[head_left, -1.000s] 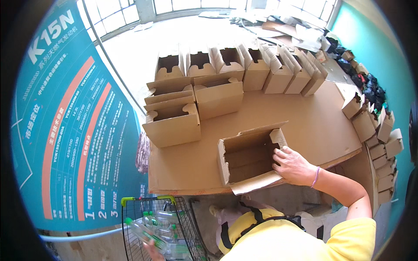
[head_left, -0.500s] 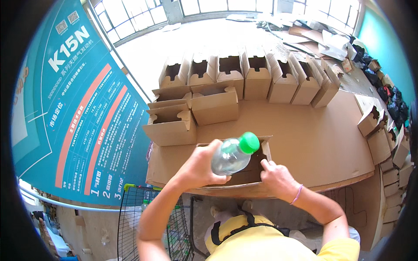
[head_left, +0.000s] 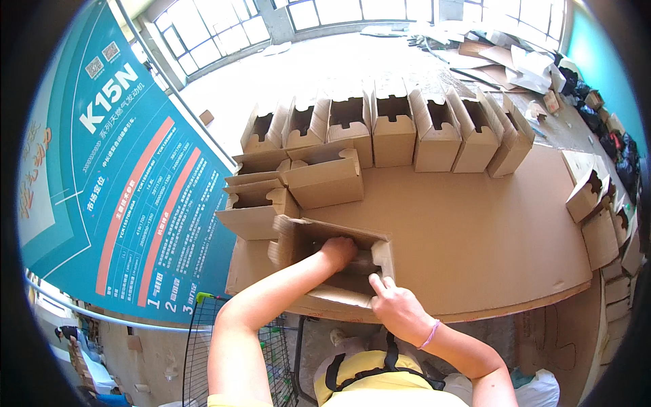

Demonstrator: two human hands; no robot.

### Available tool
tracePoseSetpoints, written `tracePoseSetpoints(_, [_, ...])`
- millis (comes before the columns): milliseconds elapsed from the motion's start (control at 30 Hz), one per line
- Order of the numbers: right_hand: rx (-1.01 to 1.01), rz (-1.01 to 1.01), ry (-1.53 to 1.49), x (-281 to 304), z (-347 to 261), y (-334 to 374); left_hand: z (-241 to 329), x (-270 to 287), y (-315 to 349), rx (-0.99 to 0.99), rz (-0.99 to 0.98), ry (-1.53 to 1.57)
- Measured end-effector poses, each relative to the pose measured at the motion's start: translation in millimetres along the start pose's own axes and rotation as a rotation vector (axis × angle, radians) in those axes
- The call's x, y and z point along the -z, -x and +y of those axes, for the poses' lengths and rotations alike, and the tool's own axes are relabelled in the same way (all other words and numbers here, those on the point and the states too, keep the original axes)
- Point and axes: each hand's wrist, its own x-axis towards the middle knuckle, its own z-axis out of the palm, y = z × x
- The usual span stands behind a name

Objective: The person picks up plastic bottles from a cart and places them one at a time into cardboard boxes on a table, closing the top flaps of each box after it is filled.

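Open carton (head_left: 354,279) sits near the table's front edge, left of centre, mouth up. Left hand (head_left: 339,252) is reached down into it; fingertips hidden by the hand and walls, can't tell if those fingers are open or closed on anything. Right hand (head_left: 403,312) has its fingers curled onto the rim at the near right corner, gripping it, probably to stop the carton sliding while the other arm works inside. Mouth-up, close to the body: short reach, presumably why it's parked there. Row of cartons (head_left: 393,136) stands open-topped along the far side, side cartons (head_left: 324,176) at the left; looks like a layout meant to leave the front of the table (head_left: 475,237) free. Tight spot is far left: held carton's rear corner is right by the side cartons, can't tell if touching. Front flap runs close to the table edge, little margin there. Best room is to the right, bare cardboard out to the edge. Wire cart (head_left: 203,296) stands below front left, partly behind the left forearm.
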Motion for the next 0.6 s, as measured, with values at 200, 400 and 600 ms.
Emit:
tracePoseSetpoints(200, [-0.026, -0.051, 0.022, 0, 5, -6, -43, 57, 85, -0.13, 0.263, 0.439])
tracePoseSetpoints(400, [-0.085, 0.013, 0.009, 9, 4, -7, -79, -23, 255, 0.373, 1.19, 1.104])
tracePoseSetpoints(600, [-0.194, 0.001, -0.013, 18, -20, -25, -66, -555, 403, 1.37, 0.442, 1.017])
